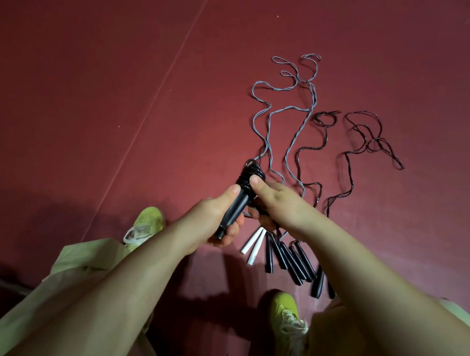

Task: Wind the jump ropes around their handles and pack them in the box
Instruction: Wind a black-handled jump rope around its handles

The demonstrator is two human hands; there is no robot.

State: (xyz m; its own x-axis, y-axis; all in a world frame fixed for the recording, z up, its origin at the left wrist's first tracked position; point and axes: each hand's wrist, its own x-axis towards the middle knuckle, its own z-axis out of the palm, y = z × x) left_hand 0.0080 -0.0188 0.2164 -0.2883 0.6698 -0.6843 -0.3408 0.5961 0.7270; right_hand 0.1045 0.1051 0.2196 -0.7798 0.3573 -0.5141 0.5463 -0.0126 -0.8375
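My left hand (219, 218) grips a pair of black jump-rope handles (236, 204), which point up and to the right. Black rope is coiled in several turns around their upper end (251, 174). My right hand (277, 203) holds that coil from the right, thumb pressed on the windings. On the floor below lie two white handles (253, 243) and several black handles (287, 258). Their grey ropes (287, 101) and dark ropes (365, 138) trail loosely away across the floor. No box is in view.
The floor is dark red matting with a pale seam line (146, 111) running diagonally. My two yellow-green shoes (147, 223) (285, 312) and beige trouser legs stand at the bottom, close to the handles on the floor.
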